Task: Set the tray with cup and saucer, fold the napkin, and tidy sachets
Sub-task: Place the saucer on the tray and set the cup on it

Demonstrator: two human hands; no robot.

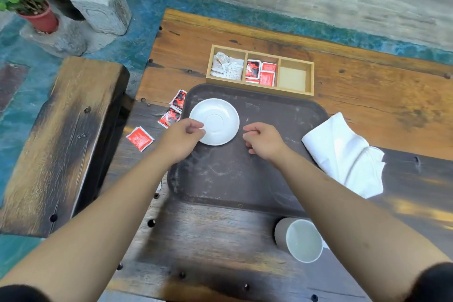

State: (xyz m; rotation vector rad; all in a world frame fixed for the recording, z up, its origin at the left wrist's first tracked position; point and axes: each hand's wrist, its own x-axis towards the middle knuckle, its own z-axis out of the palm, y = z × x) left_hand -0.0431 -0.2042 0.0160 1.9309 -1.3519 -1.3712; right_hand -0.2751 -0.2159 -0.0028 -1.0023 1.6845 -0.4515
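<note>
A white saucer (215,120) lies flat at the far left of the dark tray (245,179). My left hand (182,138) pinches the saucer's near-left rim between thumb and forefinger. My right hand (263,141) hovers over the tray just right of the saucer, loosely curled and holding nothing. A grey cup (297,239) lies tipped on the table in front of the tray, partly behind my right forearm. A rumpled white napkin (348,154) rests at the tray's right edge. Three red sachets (140,138) lie loose on the table left of the tray.
A wooden three-compartment box (259,89) stands behind the tray, with white sachets on the left, red ones in the middle, and the right compartment empty. A wooden bench (61,142) flanks the table's left side. A potted plant (41,17) and a stone block stand far left.
</note>
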